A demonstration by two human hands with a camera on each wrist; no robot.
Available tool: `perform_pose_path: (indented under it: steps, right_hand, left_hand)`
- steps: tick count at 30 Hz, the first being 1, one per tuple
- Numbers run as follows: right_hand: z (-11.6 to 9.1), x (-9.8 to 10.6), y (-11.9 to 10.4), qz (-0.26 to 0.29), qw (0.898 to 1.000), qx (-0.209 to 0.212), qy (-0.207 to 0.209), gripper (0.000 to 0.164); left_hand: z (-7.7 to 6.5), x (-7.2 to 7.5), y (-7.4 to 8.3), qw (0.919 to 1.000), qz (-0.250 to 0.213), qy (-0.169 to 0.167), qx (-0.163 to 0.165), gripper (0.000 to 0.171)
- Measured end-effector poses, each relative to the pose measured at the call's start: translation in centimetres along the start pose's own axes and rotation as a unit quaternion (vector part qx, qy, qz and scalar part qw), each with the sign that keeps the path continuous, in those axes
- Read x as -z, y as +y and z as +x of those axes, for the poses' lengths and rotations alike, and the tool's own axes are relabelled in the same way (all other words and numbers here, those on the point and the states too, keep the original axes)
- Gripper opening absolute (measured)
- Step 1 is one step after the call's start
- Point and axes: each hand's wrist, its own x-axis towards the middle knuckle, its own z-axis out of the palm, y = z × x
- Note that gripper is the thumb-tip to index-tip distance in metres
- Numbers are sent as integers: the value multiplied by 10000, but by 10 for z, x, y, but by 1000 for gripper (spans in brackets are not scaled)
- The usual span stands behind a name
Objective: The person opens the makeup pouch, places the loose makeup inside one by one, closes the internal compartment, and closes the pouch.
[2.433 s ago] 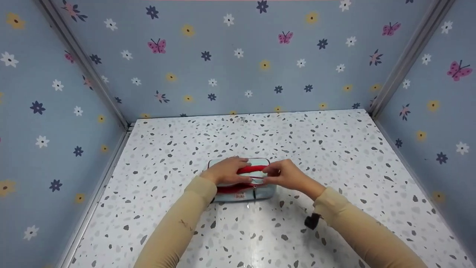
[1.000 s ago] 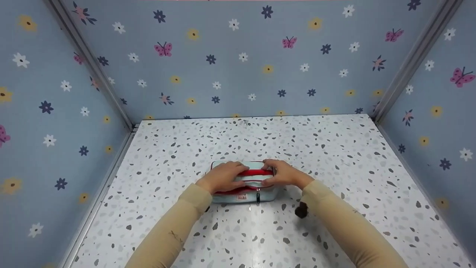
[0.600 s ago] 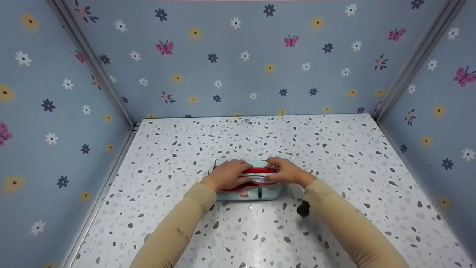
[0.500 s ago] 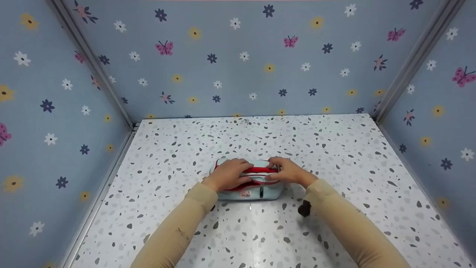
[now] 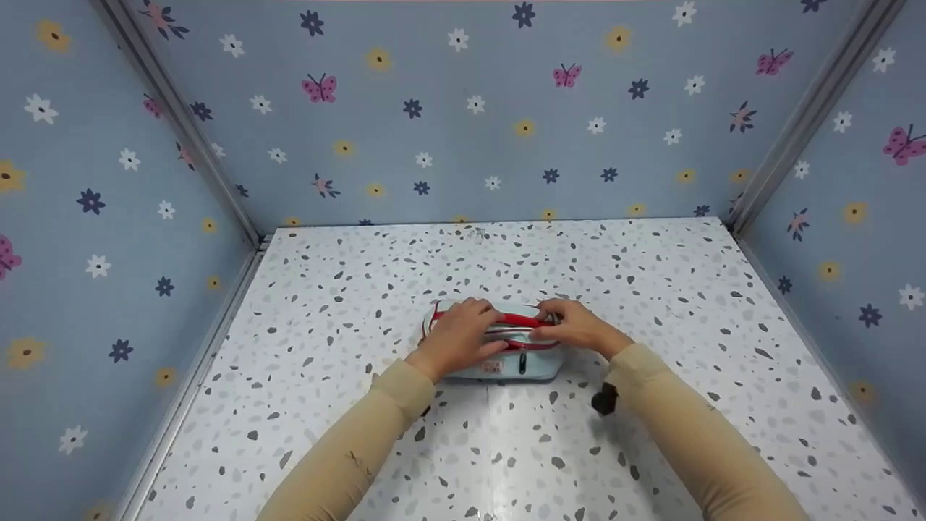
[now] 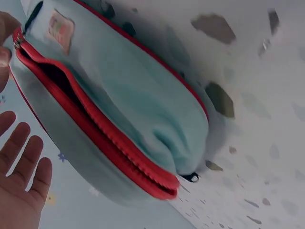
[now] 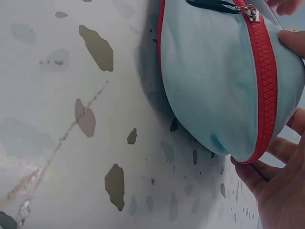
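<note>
A pale blue pencil case (image 5: 542, 365) with red zippers and a small label lies on the speckled table. In the left wrist view, the toothed front zipper (image 6: 109, 136) gapes along much of its length, its inside dark. My left hand (image 5: 459, 336) lies over the case's left half, thumb by the front zipper; its fingers (image 6: 33, 171) look straight and spread in the left wrist view. My right hand (image 5: 582, 329) grips the case's right end, thumb near the zipper slider (image 7: 251, 13), fingers at the far corner. A dark pull tab (image 5: 522, 362) hangs from this slider.
The white speckled table (image 5: 362, 278) ends at blue flowered walls (image 5: 448, 130) at the back and both sides. Metal corner posts (image 5: 177, 116) stand at the rear corners. A dark object (image 5: 605, 399) sits below my right sleeve cuff.
My right hand has gone from hovering by the case's right end to gripping it. The case and both hands have shifted right and slightly away from me.
</note>
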Motion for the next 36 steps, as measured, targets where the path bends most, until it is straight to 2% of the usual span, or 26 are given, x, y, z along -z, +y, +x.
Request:
perform_pose_path:
  steps: [4,8,18,26,32,36]
  right_hand:
    - [0,1,2,-24,10000,19,10,36]
    - [0,2,2,12,10000,-20,24,32]
    - [-1,2,1,71,9998,-182,-13,32]
    - [-2,2,4,89,9999,-14,44,31]
    - [-2,2,5,116,9998,160,38,30]
    - [-1,2,6,57,9999,143,35,31]
  left_hand:
    - [-1,-8,14,9992,-372,121,-59,28]
    - [-4,-19,23,9976,-694,48,30,24]
    - [-6,-36,34,9985,-493,-28,218,27]
    - [-1,-47,39,9964,-541,-199,629,28]
    - [2,-54,43,9912,-589,-12,1189,28]
    - [5,-57,45,9884,-559,105,1408,37]
